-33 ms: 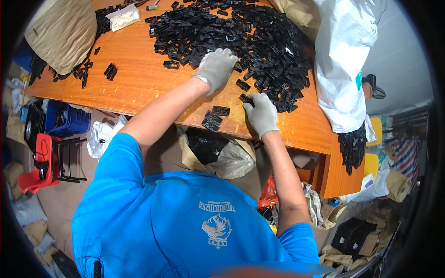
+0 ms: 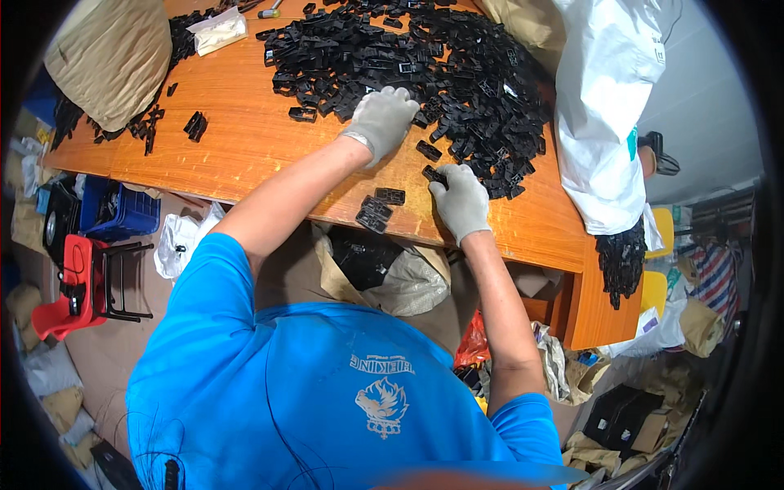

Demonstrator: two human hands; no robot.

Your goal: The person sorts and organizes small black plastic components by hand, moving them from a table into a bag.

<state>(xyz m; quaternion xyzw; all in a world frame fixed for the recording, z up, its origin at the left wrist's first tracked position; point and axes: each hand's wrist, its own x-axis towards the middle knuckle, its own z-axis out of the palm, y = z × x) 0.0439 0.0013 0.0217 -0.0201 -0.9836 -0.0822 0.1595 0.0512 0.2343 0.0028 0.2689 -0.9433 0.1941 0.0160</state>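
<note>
My left hand (image 2: pixel 381 125), in a grey work glove, lies at the near edge of a big heap of small black plastic parts (image 2: pixel 351 65). Its fingers are curled under, so whatever they close on is hidden. Nearer to me, my right hand (image 2: pixel 462 201), gloved alike, pinches one black plastic part (image 2: pixel 433 174) between thumb and fingers. Another loose part (image 2: pixel 428 150) lies just beyond it. Left of the right hand, a few similar parts (image 2: pixel 374 213) sit together by the table's front edge.
The wooden table (image 2: pixel 245 163) carries a brown sack (image 2: pixel 110 61) at left and a white sack (image 2: pixel 600 122) at right. A small white packet (image 2: pixel 218 33) lies at the back. Below stand an open sack (image 2: pixel 416 282), a red chair (image 2: pixel 72 286) and a blue crate (image 2: pixel 131 214).
</note>
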